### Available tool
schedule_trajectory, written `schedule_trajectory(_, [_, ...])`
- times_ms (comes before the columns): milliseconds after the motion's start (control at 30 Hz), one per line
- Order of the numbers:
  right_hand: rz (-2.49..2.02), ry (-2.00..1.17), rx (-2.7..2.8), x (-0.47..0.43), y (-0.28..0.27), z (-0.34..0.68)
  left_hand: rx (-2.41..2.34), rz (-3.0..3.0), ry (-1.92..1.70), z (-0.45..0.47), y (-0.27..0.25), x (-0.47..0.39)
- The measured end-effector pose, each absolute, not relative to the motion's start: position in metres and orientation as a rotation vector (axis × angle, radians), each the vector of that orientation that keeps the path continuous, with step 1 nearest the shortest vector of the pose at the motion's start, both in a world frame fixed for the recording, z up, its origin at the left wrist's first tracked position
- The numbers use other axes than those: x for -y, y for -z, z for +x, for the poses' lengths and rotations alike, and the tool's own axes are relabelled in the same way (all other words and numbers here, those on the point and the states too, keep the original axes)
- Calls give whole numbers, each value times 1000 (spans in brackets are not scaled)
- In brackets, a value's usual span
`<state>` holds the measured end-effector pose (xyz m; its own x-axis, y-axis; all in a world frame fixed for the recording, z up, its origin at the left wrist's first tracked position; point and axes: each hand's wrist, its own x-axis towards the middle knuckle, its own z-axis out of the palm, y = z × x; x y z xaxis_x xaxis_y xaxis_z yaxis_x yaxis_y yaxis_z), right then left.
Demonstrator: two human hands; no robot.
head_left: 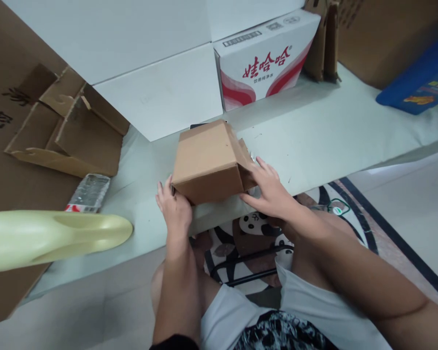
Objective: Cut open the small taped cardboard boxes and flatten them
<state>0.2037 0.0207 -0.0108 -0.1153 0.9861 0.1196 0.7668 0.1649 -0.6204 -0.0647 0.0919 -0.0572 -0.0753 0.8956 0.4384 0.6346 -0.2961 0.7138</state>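
Note:
A small brown cardboard box (206,150) is tilted above the front part of the cloth-covered table, between my two hands. My left hand (175,206) grips its lower left corner, with the fingertips partly hidden behind it. On the opposite side, my right hand (268,188) holds the right end, where flaps stand open. Something shiny shows at that open end, too small to make out. Behind the box, a thin dark edge peeks out; I cannot tell what it belongs to.
White boxes (160,92) and a red-and-white carton (263,63) line the back. An opened cardboard box (91,136), a clear plastic-wrapped pack (91,189) and a pale yellow bottle (58,238) are on the left. A blue container (416,82) stands at right on the tablecloth (314,141).

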Motion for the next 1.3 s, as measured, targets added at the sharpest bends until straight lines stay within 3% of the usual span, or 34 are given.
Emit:
schedule_trajectory(200, [-1402,-513,1827,-23,14,206,-1462,1665,-1220,-59,43,-85])
schedule_trajectory(700, [-1221,-985,1450,-29,24,209,-1207,1412,-1375,-53,20,-76])
schedule_trajectory(867, [-1407,-819,1204,-33,28,213,-1176,1372,-1391,-52,15,-75])
schedule_trajectory(1067, [-1328,-691,1037,-33,18,222,-1013,1042,-1585,-56,15,-71])
schedule_trajectory(1300, [-1251,-686,962,-35,27,222,-1197,971,-1282,-52,0,-69])
